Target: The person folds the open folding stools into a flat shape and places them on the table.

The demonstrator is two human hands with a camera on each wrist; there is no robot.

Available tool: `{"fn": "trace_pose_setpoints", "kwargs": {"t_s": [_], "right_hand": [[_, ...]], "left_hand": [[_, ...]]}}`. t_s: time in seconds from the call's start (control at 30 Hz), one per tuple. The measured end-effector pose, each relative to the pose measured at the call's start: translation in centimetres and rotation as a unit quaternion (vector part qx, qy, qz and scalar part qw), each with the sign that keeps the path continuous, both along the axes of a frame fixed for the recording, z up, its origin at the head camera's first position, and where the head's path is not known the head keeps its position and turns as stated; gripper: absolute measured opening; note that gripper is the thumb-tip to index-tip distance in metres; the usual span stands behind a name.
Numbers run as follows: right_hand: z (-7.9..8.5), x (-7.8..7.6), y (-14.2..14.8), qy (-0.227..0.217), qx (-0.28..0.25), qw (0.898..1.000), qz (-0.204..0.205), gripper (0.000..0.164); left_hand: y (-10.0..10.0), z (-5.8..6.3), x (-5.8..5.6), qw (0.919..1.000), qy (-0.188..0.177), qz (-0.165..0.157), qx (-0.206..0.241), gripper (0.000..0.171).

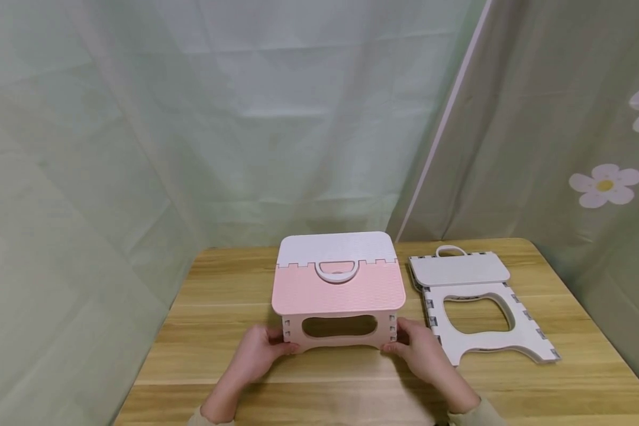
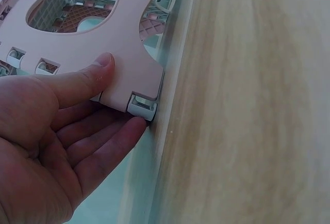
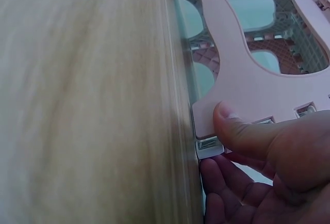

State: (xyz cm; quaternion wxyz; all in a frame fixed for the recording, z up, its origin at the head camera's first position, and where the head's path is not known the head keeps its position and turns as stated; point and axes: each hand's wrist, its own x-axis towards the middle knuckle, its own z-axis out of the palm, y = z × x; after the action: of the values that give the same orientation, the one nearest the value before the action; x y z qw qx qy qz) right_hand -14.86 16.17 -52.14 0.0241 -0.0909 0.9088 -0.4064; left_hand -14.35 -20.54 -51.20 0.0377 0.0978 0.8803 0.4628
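Observation:
A folding step stool (image 1: pixel 338 290) stands unfolded on the table, its top half white and half pink, with a white carry handle (image 1: pixel 336 272) lying in the middle. At the stool's front left leg, my left hand (image 1: pixel 261 353) grips the lower corner. The thumb (image 2: pixel 95 77) presses on the pink front panel while the fingers lie along the side. My right hand (image 1: pixel 420 349) holds the front right leg the same way, its thumb (image 3: pixel 242 131) on the panel near the foot. Through the cutouts, the wrist views show the ribbed inner panels.
To the right, a second folding stool (image 1: pixel 458 307), white with grey hinges, lies folded flat on the wooden table (image 1: pixel 202 331). A pale green curtain (image 1: pixel 298 148) hangs behind the table's back edge, and a darker one with flowers (image 1: pixel 605 186) hangs at the right.

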Motion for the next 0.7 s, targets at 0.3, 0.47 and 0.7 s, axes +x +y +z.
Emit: {"fn": "trace_pose_setpoints", "kwargs": {"t_s": [0.3,0.47,0.7], "right_hand": [[0.1,0.09,-0.02,0.008,0.012,1.0,0.005,0.025],[0.06,0.04,0.06,0.01,0.009,1.0,0.011,0.026],[-0.09,-0.02,0.07,0.004,-0.001,1.0,0.009,0.027]], "left_hand": [[-0.07,-0.16,-0.08,0.9999,0.005,-0.001,-0.013,0.018],[-0.08,-0.07,0.0,1.0,0.007,-0.002,-0.005,0.017],[-0.11,-0.03,0.02,0.9998,0.017,-0.006,-0.005,0.018]]}}
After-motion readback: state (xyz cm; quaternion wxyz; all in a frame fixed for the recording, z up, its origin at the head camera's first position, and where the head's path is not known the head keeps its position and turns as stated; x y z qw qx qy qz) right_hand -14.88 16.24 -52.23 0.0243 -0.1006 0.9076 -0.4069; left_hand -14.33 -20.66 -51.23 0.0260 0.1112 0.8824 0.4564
